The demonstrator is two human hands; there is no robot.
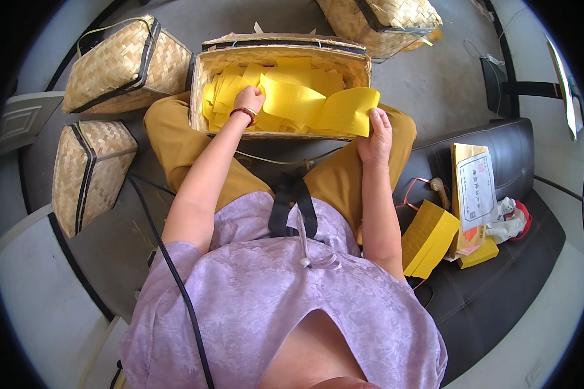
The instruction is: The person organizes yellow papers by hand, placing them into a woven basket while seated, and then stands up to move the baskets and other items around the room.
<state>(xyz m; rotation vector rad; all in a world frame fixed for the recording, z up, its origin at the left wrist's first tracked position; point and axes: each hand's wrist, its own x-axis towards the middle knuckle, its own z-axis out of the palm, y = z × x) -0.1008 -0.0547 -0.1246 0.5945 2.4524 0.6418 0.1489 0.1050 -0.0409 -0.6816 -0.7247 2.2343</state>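
Observation:
An open woven bamboo box point(281, 49) stands between my knees, with many loose yellow paper sheets point(228, 90) inside. Above them a long yellow paper strip point(297, 103) stretches in a wavy curve between my hands. My left hand point(249, 98), with bracelets on the wrist, pinches its left end over the box. At the box's right front corner my right hand point(375, 133) grips the right end between thumb and fingers. The strip hides part of the pile beneath it.
Woven bamboo boxes with black bands stand at the left point(95, 170), upper left point(121, 68) and upper right point(384, 24). On the dark leather sofa point(496, 301) to the right lie yellow paper stacks point(429, 238), a printed sheet point(477, 189) and a white and red bag point(511, 219).

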